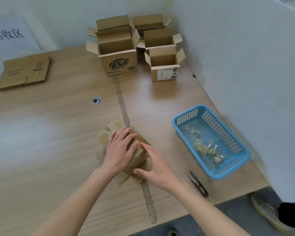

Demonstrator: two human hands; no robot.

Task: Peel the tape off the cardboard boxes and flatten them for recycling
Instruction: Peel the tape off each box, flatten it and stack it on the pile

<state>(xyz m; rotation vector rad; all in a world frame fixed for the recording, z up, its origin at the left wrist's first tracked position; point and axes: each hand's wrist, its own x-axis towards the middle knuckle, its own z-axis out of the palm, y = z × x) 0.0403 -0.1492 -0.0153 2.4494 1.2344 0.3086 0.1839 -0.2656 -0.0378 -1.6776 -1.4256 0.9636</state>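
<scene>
Both hands, left (120, 149) and right (157, 165), press flat-fingered on the small cardboard box (136, 155) near the tabletop (58, 125) front edge; light, stiff cardboard, probably best pushed along its creases.

A wall sign (8, 35) reads "回收区"; the printed box (120, 64) shows inverted "8728".

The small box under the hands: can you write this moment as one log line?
step: flattening | small box: partly collapsed | left hand: pressing | right hand: pressing | blue basket: holds tape scraps
</scene>
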